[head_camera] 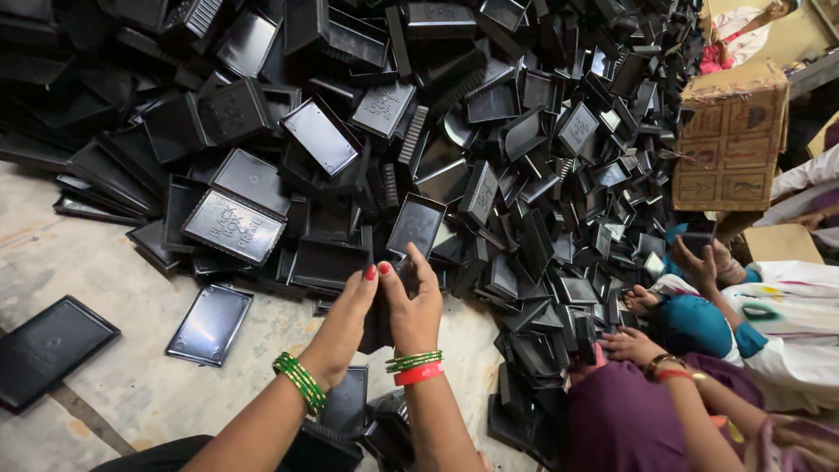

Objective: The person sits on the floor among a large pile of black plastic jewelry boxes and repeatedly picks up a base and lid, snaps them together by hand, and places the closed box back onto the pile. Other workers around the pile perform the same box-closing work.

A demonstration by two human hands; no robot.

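Just beyond the fingertips (411, 267) of both hands rises a dense heap of black plastic trays (419, 131), closing off the way ahead and to the right of the fingers. Left of the fingers the bare concrete floor (96, 262) lies open, broken only by a flat tray (211, 324) near them and another flat tray (48, 350) farther off. Right of the fingers, co-workers' hands (631, 345) and a cardboard box (732, 140) crowd the pile's edge.
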